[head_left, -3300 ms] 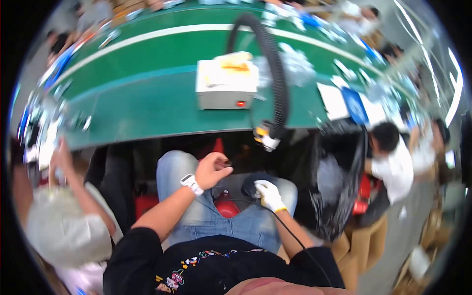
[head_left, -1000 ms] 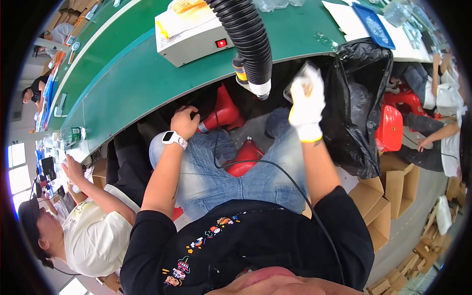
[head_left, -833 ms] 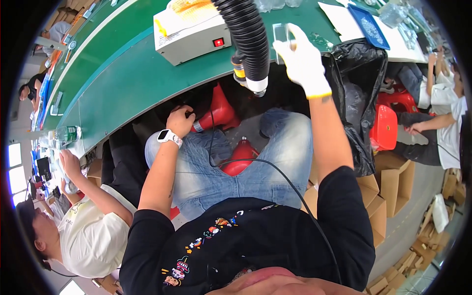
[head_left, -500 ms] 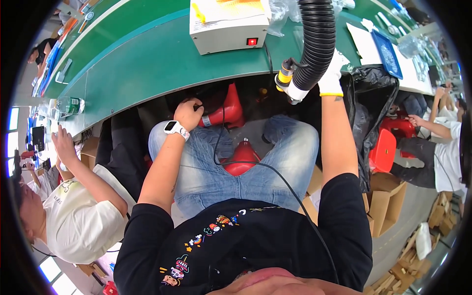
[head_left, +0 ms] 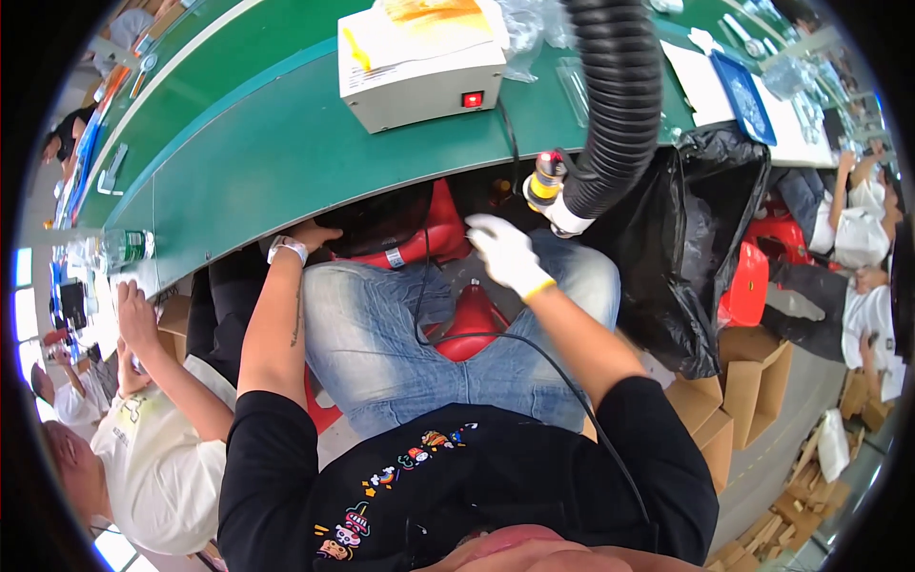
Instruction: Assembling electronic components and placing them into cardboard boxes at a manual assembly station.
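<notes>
**Hands low under the green counter, beside the black bag**

Head view: to the right of the right hand (head_left: 507, 253) hangs a black plastic bag (head_left: 701, 248), its mouth against the counter (head_left: 257, 143) edge; what lies inside it cannot be told. Right of that bag, brown cardboard boxes (head_left: 739, 367) stand on the floor, contents hidden. Above both hands, on the counter, sits a white box unit (head_left: 419, 62) with a red switch. The right hand, in a white glove, is over the knee with fingers loosely spread and nothing pinched, just below the end of the black ribbed hose (head_left: 610, 105) and the yellow-tipped tool (head_left: 545, 181) beside it. The left hand (head_left: 310, 234), with a white wristband, reaches under the counter edge; its fingers are hidden, so I cannot tell its grip.

Half a second ago the right hand was up at the hose end; it has dropped to the lap, while the left has stayed under the counter
</notes>
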`<state>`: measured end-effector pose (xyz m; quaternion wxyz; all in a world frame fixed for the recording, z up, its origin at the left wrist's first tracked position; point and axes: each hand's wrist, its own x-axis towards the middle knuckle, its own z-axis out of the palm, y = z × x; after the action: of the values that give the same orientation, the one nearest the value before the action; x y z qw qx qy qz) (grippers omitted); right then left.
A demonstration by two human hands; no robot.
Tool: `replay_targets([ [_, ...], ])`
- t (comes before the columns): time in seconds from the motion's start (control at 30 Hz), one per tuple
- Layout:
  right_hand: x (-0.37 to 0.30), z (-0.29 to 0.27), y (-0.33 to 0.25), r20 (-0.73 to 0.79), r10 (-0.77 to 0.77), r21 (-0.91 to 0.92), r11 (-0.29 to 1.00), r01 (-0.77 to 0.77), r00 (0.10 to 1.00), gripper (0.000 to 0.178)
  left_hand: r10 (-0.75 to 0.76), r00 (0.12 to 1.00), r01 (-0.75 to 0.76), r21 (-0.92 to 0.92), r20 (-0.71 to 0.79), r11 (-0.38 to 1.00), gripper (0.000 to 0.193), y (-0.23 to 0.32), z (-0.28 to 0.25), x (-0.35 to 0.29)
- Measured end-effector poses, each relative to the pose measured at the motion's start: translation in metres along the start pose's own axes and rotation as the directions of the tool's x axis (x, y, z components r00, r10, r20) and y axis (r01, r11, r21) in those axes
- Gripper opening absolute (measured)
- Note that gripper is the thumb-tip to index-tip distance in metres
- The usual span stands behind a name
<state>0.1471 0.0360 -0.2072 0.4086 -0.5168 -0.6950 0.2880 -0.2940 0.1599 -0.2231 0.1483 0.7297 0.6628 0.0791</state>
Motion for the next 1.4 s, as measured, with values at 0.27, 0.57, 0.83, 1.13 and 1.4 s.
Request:
replay_targets([
  [0.27, 0.179, 0.068, 0.052, 0.029, 0.579, 0.107, 0.809, -0.578, 0.815, 0.055, -0.107, 0.882, 0.150, -0.057, 0.459, 0.987, 0.060, -0.021, -0.017, 0.058],
  [0.57, 0.053, 0.032, 0.047, 0.004, 0.617, 0.150, 0.777, -0.611, 0.787, 0.046, -0.364, 0.838, 0.537, -0.495, 0.407, 0.683, 0.038, -0.044, 0.052, 0.047],
  [0.83, -0.046, -0.064, 0.044, 0.662, 0.555, 0.214, 0.504, -0.837, 0.504, 0.033, -0.337, 0.853, 0.466, -0.290, 0.399, 0.836, 0.030, -0.058, 0.051, 0.068],
  [1.13, 0.037, 0.040, -0.071, 0.443, 0.260, -0.009, 0.958, -0.285, 0.858, 0.063, -0.151, 0.890, -0.160, 0.606, 0.430, 0.779, 0.058, -0.132, -0.054, 0.072],
  [1.4, -0.006, 0.023, -0.041, 0.420, 0.549, 0.057, 0.779, -0.625, 0.722, 0.074, 0.311, 0.946, -0.316, 0.474, 0.091, 0.822, 0.072, 0.207, -0.016, -0.028],
])
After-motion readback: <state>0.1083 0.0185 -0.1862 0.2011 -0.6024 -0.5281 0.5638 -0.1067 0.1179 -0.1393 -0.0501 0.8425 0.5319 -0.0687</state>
